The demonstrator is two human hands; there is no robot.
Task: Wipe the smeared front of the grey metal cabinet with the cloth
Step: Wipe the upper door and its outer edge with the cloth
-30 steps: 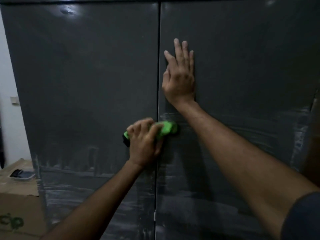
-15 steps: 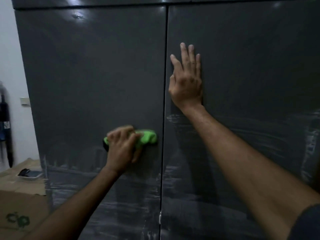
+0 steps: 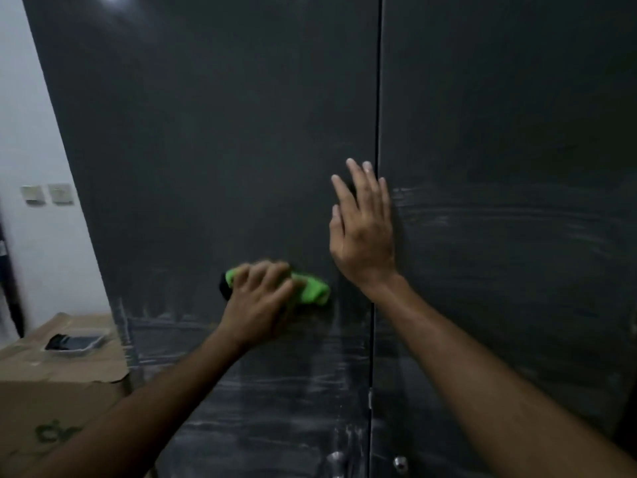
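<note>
2 hands on the grey cabinet (image 3: 213,139): left hand (image 3: 256,305) fingers clamped on green cloth (image 3: 312,289), right hand (image 3: 363,236) fingers flat, straight.

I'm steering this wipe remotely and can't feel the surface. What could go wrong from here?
1. The left hand covers most of the green cloth, so bare fingers may drag over the left door and smear it again.
2. The right hand, flat across the door seam, may leave prints on wiped metal.
3. White streaks below could be missed.
</note>
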